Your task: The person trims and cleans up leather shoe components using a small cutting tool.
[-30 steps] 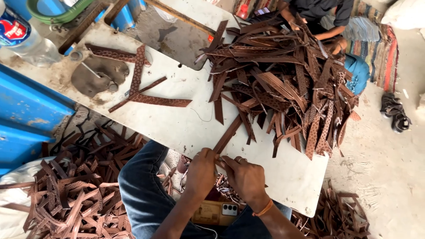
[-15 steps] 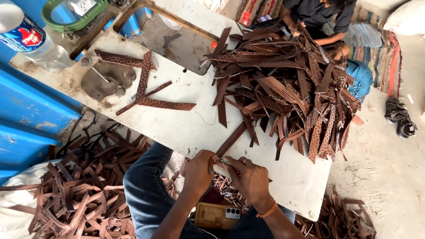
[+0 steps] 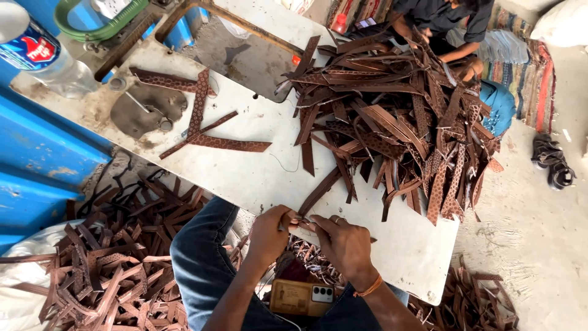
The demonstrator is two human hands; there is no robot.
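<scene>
Lower centre of the frame: left hand [image 3: 267, 236] and right hand [image 3: 344, 244] both pinch the near end of one brown leather strip [image 3: 320, 192], which runs up and right across the white table [image 3: 245, 175] toward the big strip pile [image 3: 398, 122] at upper right. Fingers are closed on the strip; the exact hold is hidden. Risk, as judged: the strip's far end lies under the pile's edge, so a tug could drag neighbours off the table onto the floor scraps [image 3: 104, 270] at lower left.

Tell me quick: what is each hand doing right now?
Left hand: fingers pinched shut on the brown strip.
Right hand: fingers closed on the same strip's end.
</scene>
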